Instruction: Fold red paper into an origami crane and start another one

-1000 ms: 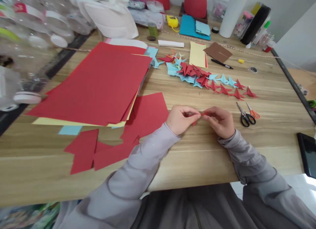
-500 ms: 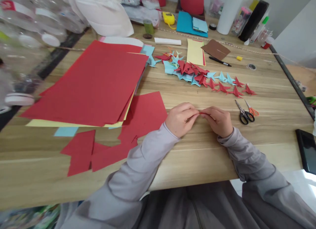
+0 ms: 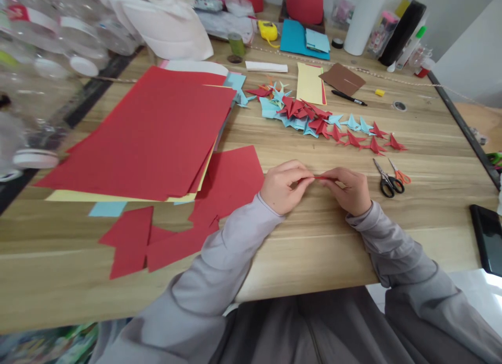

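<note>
Looking light and easily bent, the little red paper (image 3: 320,177) is pinched by the left hand (image 3: 283,189) and right hand (image 3: 350,190). Its ends are best held softly.

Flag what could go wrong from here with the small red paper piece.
The small, narrow red paper piece is pinched between the fingertips of the left hand and the right hand, so an uneven pull might tear or skew it.
The grey fabric left sleeve lies close beside the loose flat red paper sheet, and might drag it.
</note>
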### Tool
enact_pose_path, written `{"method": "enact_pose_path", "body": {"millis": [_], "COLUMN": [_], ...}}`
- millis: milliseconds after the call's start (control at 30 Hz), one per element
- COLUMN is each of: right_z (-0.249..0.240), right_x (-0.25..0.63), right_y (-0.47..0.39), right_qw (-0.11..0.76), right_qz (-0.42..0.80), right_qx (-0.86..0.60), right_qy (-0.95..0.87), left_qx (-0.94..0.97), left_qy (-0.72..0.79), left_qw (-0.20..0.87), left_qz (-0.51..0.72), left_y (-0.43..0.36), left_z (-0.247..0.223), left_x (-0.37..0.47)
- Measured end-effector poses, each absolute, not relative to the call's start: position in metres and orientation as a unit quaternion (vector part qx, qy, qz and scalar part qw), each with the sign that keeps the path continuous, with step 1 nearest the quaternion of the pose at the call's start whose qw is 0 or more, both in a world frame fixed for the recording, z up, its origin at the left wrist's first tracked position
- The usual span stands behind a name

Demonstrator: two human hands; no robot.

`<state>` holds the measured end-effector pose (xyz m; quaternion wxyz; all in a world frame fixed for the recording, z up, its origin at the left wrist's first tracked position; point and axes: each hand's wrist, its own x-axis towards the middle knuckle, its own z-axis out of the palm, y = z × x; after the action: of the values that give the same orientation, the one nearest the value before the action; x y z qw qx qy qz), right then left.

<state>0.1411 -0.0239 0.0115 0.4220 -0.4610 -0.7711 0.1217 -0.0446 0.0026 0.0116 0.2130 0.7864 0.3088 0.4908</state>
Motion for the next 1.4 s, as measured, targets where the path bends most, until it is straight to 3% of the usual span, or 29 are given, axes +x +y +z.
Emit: {"method": "enact_pose_path", "body": {"millis": [767, 1400], "right_z": [0.0148, 0.0109], "right_x": [0.1438, 0.1415], "right_y": [-0.0234, -0.0253], "right_qw": [0.437, 0.402], "right_qz": [0.154, 0.101], "right_qx": [-0.484, -0.454], "right_qy": [-0.742, -0.789], "left_qx": [0.783, 0.816], "left_qy": [0.334, 0.281], "left_qw": [0.207, 0.198], "left_qz": [0.482, 0.465], "left_y": [0.0063, 0.005], "left_z": [0.0145, 0.0098], "left_x": [-0.0506, -0.0467]}}
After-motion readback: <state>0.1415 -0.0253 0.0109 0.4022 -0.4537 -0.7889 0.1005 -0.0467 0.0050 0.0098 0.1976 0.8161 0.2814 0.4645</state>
